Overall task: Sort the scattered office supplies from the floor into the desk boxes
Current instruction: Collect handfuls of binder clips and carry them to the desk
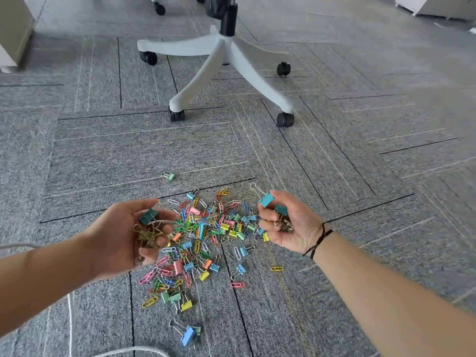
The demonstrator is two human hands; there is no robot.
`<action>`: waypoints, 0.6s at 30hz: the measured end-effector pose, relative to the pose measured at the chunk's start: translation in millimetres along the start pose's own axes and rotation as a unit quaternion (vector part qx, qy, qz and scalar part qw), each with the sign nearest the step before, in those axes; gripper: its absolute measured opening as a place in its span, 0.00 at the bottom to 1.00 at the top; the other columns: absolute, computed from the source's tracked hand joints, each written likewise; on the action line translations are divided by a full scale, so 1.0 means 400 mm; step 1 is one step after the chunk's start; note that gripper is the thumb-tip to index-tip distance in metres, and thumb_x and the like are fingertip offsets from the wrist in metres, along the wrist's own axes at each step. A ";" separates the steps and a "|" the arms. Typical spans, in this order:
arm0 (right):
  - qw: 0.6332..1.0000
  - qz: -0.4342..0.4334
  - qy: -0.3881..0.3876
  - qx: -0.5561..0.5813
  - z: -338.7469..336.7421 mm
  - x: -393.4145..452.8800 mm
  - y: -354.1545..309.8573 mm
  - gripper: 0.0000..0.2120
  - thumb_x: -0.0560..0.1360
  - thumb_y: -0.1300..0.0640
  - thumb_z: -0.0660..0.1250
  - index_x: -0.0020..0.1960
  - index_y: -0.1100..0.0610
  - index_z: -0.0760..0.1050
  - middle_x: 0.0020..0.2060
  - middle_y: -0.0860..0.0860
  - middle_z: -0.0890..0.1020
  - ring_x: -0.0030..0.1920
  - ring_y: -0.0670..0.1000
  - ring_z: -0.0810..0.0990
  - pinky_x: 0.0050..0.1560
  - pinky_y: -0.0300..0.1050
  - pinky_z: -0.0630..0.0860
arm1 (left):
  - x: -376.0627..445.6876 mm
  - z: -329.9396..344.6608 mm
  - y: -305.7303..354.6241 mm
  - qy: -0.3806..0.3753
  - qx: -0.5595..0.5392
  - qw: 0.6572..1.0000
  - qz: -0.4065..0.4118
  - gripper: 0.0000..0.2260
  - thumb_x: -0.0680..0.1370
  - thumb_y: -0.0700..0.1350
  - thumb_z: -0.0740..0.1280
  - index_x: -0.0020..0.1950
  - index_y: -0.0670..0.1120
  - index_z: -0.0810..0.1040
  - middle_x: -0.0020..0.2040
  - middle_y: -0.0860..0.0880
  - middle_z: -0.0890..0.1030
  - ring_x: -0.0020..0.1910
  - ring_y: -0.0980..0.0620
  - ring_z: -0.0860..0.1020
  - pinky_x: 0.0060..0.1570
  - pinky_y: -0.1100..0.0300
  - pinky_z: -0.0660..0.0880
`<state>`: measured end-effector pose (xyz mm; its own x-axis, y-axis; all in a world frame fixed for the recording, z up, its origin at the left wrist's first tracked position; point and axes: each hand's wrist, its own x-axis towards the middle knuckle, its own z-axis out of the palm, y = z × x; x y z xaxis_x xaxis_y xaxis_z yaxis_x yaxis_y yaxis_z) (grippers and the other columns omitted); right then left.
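A pile of coloured paper clips and small binder clips (206, 233) lies scattered on the grey carpet between my hands. My left hand (128, 235) is cupped palm up at the pile's left edge, holding a bunch of binder clips (148, 225), one dark teal on top and several olive ones beneath. My right hand (288, 222) hovers at the pile's right edge, fingers curled around teal binder clips (268, 200). A lone green binder clip (170, 177) lies apart, farther away. A blue binder clip (187, 334) lies nearest me. No desk boxes are in view.
An office chair's white five-star base (219, 60) with black castors stands on the carpet beyond the pile. A white cable (128, 351) runs along the floor at the lower left. Pale furniture (13, 34) stands at the far left and far right.
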<state>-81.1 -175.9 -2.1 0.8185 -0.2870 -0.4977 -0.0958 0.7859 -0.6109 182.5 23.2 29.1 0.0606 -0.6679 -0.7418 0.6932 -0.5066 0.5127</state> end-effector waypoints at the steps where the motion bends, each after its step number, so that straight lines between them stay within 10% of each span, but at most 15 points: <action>1: 1.000 -0.002 -0.009 0.013 0.006 -0.001 0.005 0.20 0.66 0.47 0.80 0.47 0.57 0.76 0.32 0.48 0.73 0.28 0.46 0.70 0.23 0.35 0.65 | -0.004 -0.002 0.002 0.000 0.001 1.000 0.000 0.17 0.80 0.51 0.59 0.50 0.38 0.78 0.37 0.41 0.75 0.28 0.49 0.70 0.19 0.63 0.65; 18: 0.999 -0.031 -0.011 -0.032 0.077 -0.004 -0.008 0.11 0.75 0.50 0.62 0.43 0.57 0.78 0.42 0.57 0.81 0.37 0.53 0.78 0.28 0.41 0.74 | -0.021 -0.010 0.008 -0.002 0.003 1.000 0.002 0.16 0.81 0.52 0.59 0.51 0.39 0.77 0.37 0.42 0.75 0.29 0.49 0.69 0.19 0.63 0.66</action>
<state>-64.8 -161.0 19.9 0.8365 -0.3206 -0.4444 -0.0805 0.7303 -0.6784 187.2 29.5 35.3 0.0605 -0.6719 -0.7382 0.6890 -0.5070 0.5179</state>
